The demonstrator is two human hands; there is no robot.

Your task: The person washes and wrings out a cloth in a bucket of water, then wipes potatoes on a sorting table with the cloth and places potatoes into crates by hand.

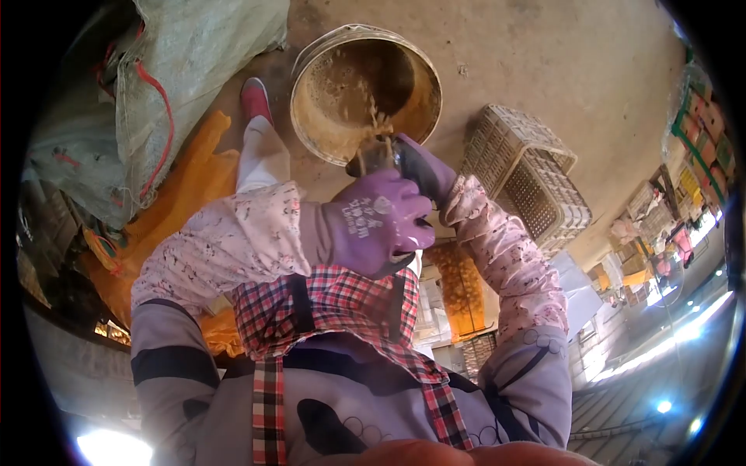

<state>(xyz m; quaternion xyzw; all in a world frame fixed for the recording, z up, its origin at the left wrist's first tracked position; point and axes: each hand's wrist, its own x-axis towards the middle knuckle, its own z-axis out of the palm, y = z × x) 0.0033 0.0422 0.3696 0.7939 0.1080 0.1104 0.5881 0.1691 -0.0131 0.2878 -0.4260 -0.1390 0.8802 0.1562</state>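
Both my hands wear purple gloves with dark palms and meet in front of my apron (326, 307), by the near rim of a large round bucket (304, 116). My left hand (373, 221) is closed, its back with white print facing up; whatever its fingers hold is hidden. Just beyond it, my right hand (426, 167) is closed around a small see-through container (377, 154), partly covered by the gloves. A splash of brownish liquid (377, 120) shows between this container and the bucket. Brown residue coats the bucket's inside, and some dark liquid seems to lie in it.
Pale plastic crates (524, 171) stand right of the bucket. On the left are large whitish woven sacks (194, 85) with red cord and an orange mesh sack (183, 186). A red shoe (256, 101) is beside the bucket. An orange bag (460, 291) lies below my right forearm.
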